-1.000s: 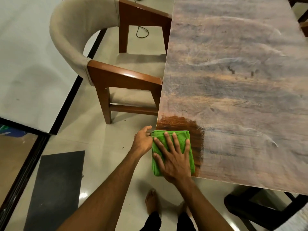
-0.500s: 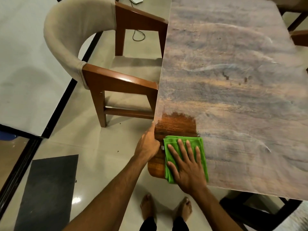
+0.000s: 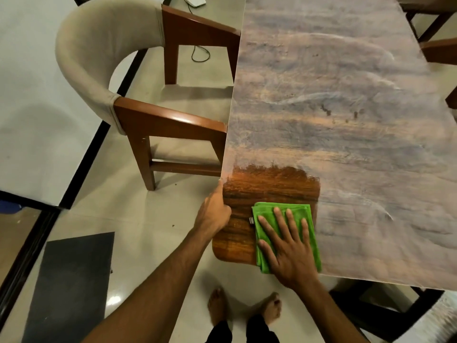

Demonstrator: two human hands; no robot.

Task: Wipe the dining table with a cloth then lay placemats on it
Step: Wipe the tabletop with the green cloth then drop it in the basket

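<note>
A folded green cloth (image 3: pixel 304 212) lies flat on the near left corner of the wooden dining table (image 3: pixel 346 134). My right hand (image 3: pixel 286 246) presses on it with spread, straight fingers. My left hand (image 3: pixel 214 214) grips the table's left edge just beside the cloth, its thumb on top of the wood. Around the cloth a patch of the table top is dark and glossy; the rest of the top looks dull, dusty and streaked. No placemats are in view.
A wooden armchair (image 3: pixel 138 115) with a beige padded back stands at the table's left side. Parts of other chairs show at the far right (image 3: pixel 437 49). A dark mat (image 3: pixel 69 285) lies on the pale floor at lower left. My bare feet (image 3: pixel 243 309) are below.
My right hand slid the cloth rightward from the table's corner, leaving a wider dark wiped patch. My left hand moved from the cloth's edge to gripping the table's edge.
</note>
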